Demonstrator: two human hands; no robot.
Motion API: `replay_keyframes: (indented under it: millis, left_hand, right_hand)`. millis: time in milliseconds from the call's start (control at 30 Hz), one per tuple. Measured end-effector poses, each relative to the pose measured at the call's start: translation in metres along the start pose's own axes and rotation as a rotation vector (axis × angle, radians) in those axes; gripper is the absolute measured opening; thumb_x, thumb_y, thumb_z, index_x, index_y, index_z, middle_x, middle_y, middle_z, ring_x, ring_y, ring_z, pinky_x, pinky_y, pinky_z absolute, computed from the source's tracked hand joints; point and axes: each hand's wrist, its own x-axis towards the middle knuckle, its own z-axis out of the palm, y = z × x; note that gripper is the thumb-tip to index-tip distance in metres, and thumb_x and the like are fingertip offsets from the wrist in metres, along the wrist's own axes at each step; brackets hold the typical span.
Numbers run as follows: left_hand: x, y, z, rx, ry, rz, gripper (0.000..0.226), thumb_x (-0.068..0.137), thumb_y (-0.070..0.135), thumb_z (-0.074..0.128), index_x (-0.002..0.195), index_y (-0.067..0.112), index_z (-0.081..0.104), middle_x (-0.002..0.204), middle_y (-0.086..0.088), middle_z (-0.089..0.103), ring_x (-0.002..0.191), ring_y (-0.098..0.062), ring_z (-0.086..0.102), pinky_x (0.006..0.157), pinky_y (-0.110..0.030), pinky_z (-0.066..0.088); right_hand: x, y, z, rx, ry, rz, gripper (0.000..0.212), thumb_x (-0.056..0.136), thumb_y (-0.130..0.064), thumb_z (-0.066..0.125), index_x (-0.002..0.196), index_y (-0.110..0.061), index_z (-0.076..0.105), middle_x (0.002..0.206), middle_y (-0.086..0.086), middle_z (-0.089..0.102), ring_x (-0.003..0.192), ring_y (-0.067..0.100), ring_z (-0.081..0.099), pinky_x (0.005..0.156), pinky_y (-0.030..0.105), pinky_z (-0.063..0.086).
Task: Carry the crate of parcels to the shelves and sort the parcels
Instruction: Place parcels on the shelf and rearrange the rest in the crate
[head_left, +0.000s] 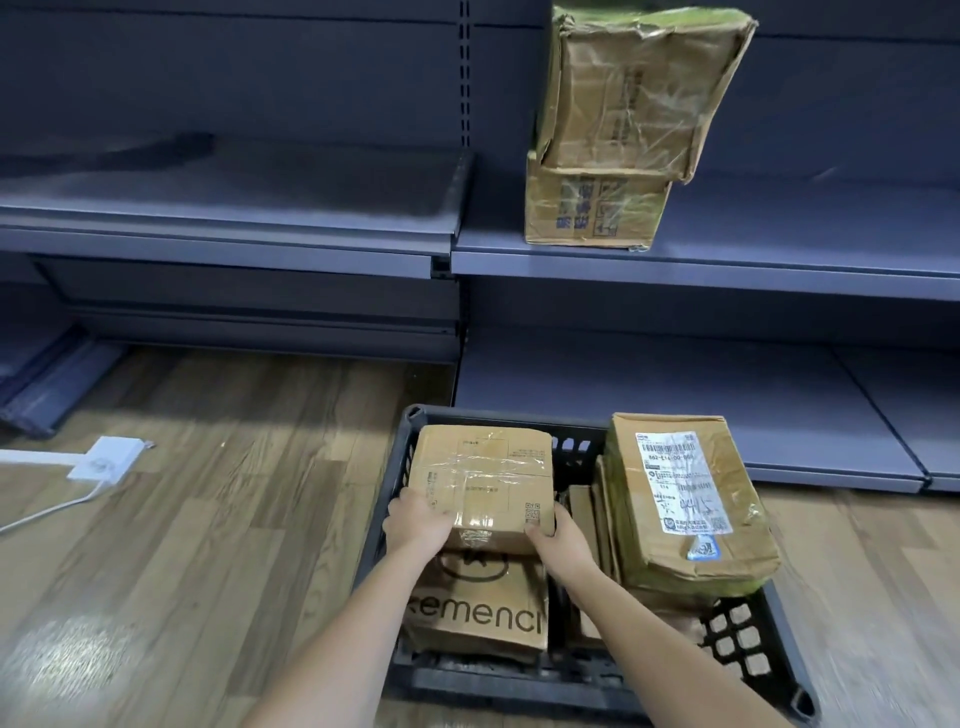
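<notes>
A black plastic crate (748, 654) stands on the wooden floor in front of the shelves, with several cardboard parcels in it. My left hand (415, 525) and my right hand (558, 540) grip the near corners of a taped brown parcel (483, 473) at the crate's left side. It lies on top of a parcel printed with black letters (478, 608). A larger crumpled parcel with a white label (685, 499) lies tilted at the crate's right side. Two worn boxes (623, 130) are stacked on the middle shelf (779, 244).
Dark grey metal shelves run across the back; a bottom shelf (675, 415) lies just behind the crate. A white power strip (106, 460) with a cable lies on the floor at the left.
</notes>
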Motion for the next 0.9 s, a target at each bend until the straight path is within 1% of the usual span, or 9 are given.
replay_keyframes:
  millis: [200, 300, 367, 467, 567, 633, 667, 767, 900]
  left_hand:
    - [-0.014, 0.016, -0.009, -0.261, 0.160, 0.058, 0.054, 0.081, 0.031, 0.065, 0.129, 0.014, 0.048, 0.130, -0.009, 0.052, 0.112, -0.033, 0.056, 0.092, -0.048, 0.052]
    - [-0.032, 0.024, -0.021, -0.412, 0.205, 0.085, 0.062, 0.084, 0.026, 0.066, 0.138, 0.011, 0.041, 0.136, -0.009, 0.048, 0.116, -0.033, 0.055, 0.097, -0.047, 0.050]
    - [-0.047, 0.028, -0.032, -0.510, 0.209, 0.081, 0.065, 0.085, 0.028, 0.066, 0.140, 0.008, 0.039, 0.131, -0.008, 0.054, 0.117, -0.031, 0.055, 0.097, -0.045, 0.049]
    - [-0.074, 0.037, -0.054, -0.621, 0.210, 0.104, 0.049, 0.086, 0.038, 0.065, 0.124, 0.008, 0.052, 0.109, -0.004, 0.063, 0.096, -0.022, 0.059, 0.072, -0.032, 0.050]
    - [-0.099, 0.050, -0.075, -0.684, 0.171, 0.274, 0.026, 0.090, 0.029, 0.061, 0.109, 0.011, 0.062, 0.098, -0.001, 0.064, 0.098, -0.022, 0.061, 0.064, -0.022, 0.042]
    - [-0.117, 0.061, -0.087, -0.714, 0.115, 0.400, 0.013, 0.092, 0.021, 0.059, 0.104, 0.017, 0.062, 0.094, 0.006, 0.064, 0.105, -0.021, 0.061, 0.066, -0.018, 0.042]
    - [-0.126, 0.067, -0.092, -0.709, 0.070, 0.454, 0.015, 0.092, 0.018, 0.058, 0.107, 0.020, 0.060, 0.096, 0.009, 0.062, 0.107, -0.019, 0.059, 0.068, -0.019, 0.043]
    - [-0.150, 0.082, -0.102, -0.642, -0.073, 0.594, 0.040, 0.094, 0.016, 0.054, 0.133, 0.025, 0.050, 0.119, 0.009, 0.057, 0.118, -0.014, 0.051, 0.081, -0.021, 0.043]
    - [-0.165, 0.087, -0.103, -0.591, -0.091, 0.586, 0.066, 0.092, 0.026, 0.059, 0.149, 0.019, 0.026, 0.141, 0.005, 0.045, 0.129, -0.014, 0.044, 0.100, -0.027, 0.034]
  right_hand:
    - [-0.024, -0.021, -0.021, 0.103, 0.097, -0.085, 0.050, 0.098, -0.032, 0.047, 0.143, -0.014, 0.036, 0.138, 0.005, 0.045, 0.127, 0.024, 0.046, 0.102, 0.034, 0.042]
    - [-0.043, -0.033, -0.038, 0.153, 0.105, -0.188, 0.054, 0.096, -0.039, 0.049, 0.145, -0.024, 0.033, 0.128, 0.002, 0.038, 0.116, 0.018, 0.046, 0.106, 0.035, 0.040]
    - [-0.054, -0.039, -0.051, 0.163, 0.118, -0.262, 0.053, 0.091, -0.043, 0.056, 0.140, -0.034, 0.038, 0.130, 0.002, 0.043, 0.114, 0.015, 0.048, 0.108, 0.038, 0.040]
    - [-0.073, -0.049, -0.073, 0.155, 0.113, -0.362, 0.062, 0.080, -0.055, 0.062, 0.137, -0.040, 0.043, 0.131, -0.002, 0.054, 0.118, 0.012, 0.054, 0.106, 0.041, 0.045]
    - [-0.095, -0.060, -0.091, 0.247, 0.100, -0.420, 0.053, 0.089, -0.038, 0.061, 0.139, -0.031, 0.043, 0.122, -0.009, 0.064, 0.111, 0.007, 0.061, 0.097, 0.032, 0.051]
    - [-0.113, -0.065, -0.101, 0.300, 0.128, -0.416, 0.041, 0.094, -0.029, 0.057, 0.134, -0.025, 0.047, 0.116, -0.010, 0.065, 0.104, 0.004, 0.061, 0.088, 0.022, 0.052]
    - [-0.120, -0.064, -0.106, 0.334, 0.143, -0.405, 0.037, 0.095, -0.028, 0.055, 0.131, -0.024, 0.048, 0.116, -0.007, 0.065, 0.105, 0.006, 0.061, 0.090, 0.024, 0.052]
    - [-0.136, -0.061, -0.117, 0.406, 0.210, -0.379, 0.048, 0.094, -0.038, 0.054, 0.136, -0.019, 0.044, 0.127, -0.001, 0.061, 0.115, 0.017, 0.059, 0.105, 0.039, 0.045]
    - [-0.153, -0.062, -0.133, 0.413, 0.243, -0.412, 0.046, 0.090, -0.039, 0.060, 0.129, -0.016, 0.049, 0.116, -0.003, 0.061, 0.107, 0.015, 0.058, 0.089, 0.029, 0.043]
